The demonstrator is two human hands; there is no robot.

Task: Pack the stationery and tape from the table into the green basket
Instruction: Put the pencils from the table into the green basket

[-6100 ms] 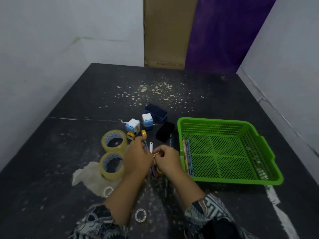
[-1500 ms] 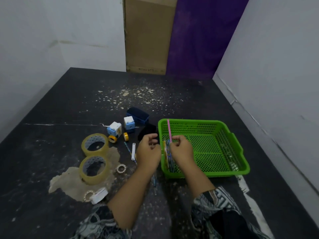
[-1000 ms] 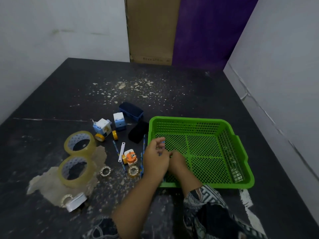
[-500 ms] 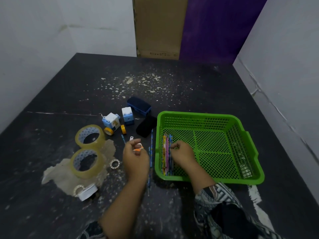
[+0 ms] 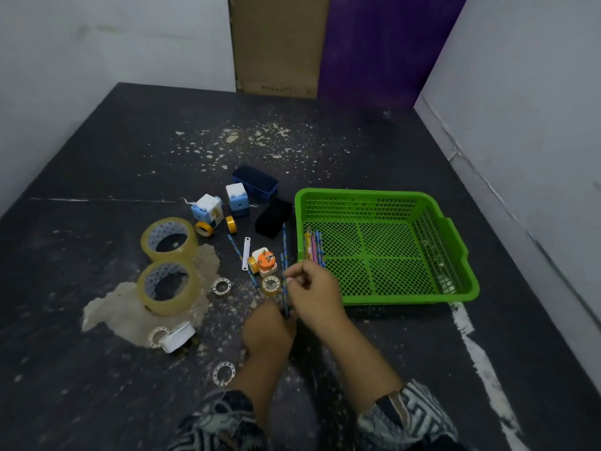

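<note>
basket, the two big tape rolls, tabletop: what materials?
Basket: moulded plastic, glossy green, open mesh floor and slotted walls. Far roll and near roll: clear yellowish film tape, shiny, on white dotted cores, probably card. Table: dark, matte, speckled and chipped; stone or painted board, cannot tell.

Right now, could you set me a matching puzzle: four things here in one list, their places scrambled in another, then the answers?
1. coloured pencils
2. big tape rolls
3. blue pencil
4. black block

A. on the table, just outside the far left corner of the green basket
B. held between the left hand and right hand
C. inside the basket, along its left wall
D. on the table, by a pale patch

Pairs: 1-C, 2-D, 3-B, 4-A
</note>
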